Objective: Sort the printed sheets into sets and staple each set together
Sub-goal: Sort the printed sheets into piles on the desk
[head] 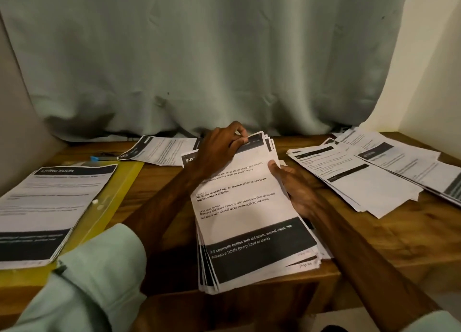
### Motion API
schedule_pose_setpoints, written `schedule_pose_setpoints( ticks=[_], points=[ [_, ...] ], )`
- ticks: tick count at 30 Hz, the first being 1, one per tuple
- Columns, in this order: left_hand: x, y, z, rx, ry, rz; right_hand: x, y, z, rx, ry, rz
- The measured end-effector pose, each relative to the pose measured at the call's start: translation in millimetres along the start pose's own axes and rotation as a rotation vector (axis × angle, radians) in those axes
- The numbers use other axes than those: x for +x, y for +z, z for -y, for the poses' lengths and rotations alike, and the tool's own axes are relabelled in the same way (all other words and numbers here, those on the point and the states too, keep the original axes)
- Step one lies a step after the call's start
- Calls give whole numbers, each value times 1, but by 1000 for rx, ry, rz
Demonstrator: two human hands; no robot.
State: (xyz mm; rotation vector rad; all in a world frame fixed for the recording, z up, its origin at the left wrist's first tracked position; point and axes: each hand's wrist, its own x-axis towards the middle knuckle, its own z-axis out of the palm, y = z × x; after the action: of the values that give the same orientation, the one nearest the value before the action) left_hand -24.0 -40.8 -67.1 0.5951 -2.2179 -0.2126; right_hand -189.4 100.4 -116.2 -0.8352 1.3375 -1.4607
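A thick stack of printed sheets with black header bands lies in the middle of the wooden table, overhanging its front edge. My left hand pinches the far top edge of the uppermost sheet. My right hand grips the stack's right side, thumb on top of the page. A stack headed "LIVING ROOM" rests at the left on a yellow plastic folder. Spread sheets fan out at the right. More sheets lie at the back.
A blue-tipped object, possibly a stapler, lies at the back left beside the folder. A pale green curtain hangs behind the table. A cream wall closes the right side.
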Motion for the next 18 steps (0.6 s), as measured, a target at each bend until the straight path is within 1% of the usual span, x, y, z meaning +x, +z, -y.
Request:
schedule_pose_setpoints(
  ticks=[4, 7, 11, 15, 18],
  points=[
    [-3, 9, 17, -6, 38, -109, 13, -1, -5, -85, 4, -60],
    [-7, 14, 28, 114, 110, -157, 18, -2, -8, -182, -21, -96],
    [-13, 19, 27, 246, 198, -138, 22, 0, -14, -269, -68, -150],
    [-22, 23, 30, 299, 225, -236, 26, 0, -19, -315, -126, -195],
    [-27, 26, 32, 414, 309, -296, 26, 0, -21, -327, -134, -203]
  ],
)
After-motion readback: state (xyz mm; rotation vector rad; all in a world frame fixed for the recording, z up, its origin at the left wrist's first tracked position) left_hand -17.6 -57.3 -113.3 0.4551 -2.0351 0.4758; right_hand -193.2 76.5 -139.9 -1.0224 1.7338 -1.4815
